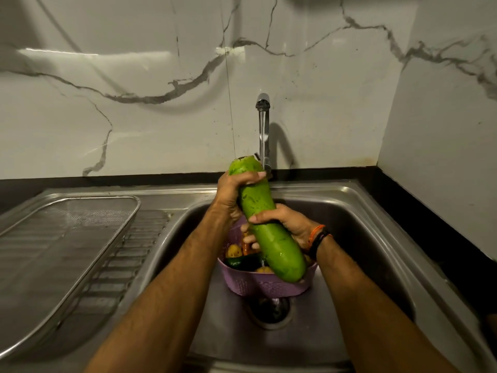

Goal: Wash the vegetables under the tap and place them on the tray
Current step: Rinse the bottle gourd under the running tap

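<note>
1. Nearest, the purple basket (265, 288) sat in the sink (363, 238), unwashed vegetables (236, 255) inside; most of the task remained.
2. Above it, the right hand (282, 224) gripped the green gourd (265, 219) mid-length, fingers curled round; the left hand (234, 192) wrapped the upper end.
3. Beyond, the tap (263, 130) ran onto the gourd.
4. Leftward, the mesh tray (61, 254) held nothing; no vegetable placed yet.
</note>
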`<act>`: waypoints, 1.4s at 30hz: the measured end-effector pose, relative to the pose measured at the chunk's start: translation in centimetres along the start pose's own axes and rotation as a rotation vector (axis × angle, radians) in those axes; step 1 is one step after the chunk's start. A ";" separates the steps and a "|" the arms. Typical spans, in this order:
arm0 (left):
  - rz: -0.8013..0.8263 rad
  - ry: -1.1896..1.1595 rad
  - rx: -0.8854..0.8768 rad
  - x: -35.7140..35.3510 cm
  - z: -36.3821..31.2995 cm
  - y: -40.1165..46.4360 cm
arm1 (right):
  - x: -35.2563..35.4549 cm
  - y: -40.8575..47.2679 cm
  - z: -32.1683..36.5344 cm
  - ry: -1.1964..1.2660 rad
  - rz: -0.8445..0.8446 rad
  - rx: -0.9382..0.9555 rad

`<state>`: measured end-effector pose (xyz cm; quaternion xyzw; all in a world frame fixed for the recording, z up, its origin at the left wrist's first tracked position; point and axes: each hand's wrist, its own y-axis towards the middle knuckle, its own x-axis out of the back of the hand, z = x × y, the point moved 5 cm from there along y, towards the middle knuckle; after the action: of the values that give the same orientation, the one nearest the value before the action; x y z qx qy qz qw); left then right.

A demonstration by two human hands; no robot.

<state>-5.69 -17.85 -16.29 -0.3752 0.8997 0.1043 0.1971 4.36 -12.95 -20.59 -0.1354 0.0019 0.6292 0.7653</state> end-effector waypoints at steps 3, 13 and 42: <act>-0.021 0.005 0.012 -0.4 0.1 -0.2 | 0.1 0.3 0.0 -0.008 -0.074 0.028; -0.389 0.837 -0.441 -3.4 -2.4 -0.3 | 1.1 -0.6 1.3 -0.510 -0.717 0.086; -0.381 0.601 0.174 -1.4 -4.1 2.2 | -1.1 -1.5 1.6 -0.637 -0.776 0.048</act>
<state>-7.48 -16.82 -11.94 -0.5318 0.8369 -0.1262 -0.0290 5.35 -13.99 -18.56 0.0905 -0.2679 0.3079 0.9084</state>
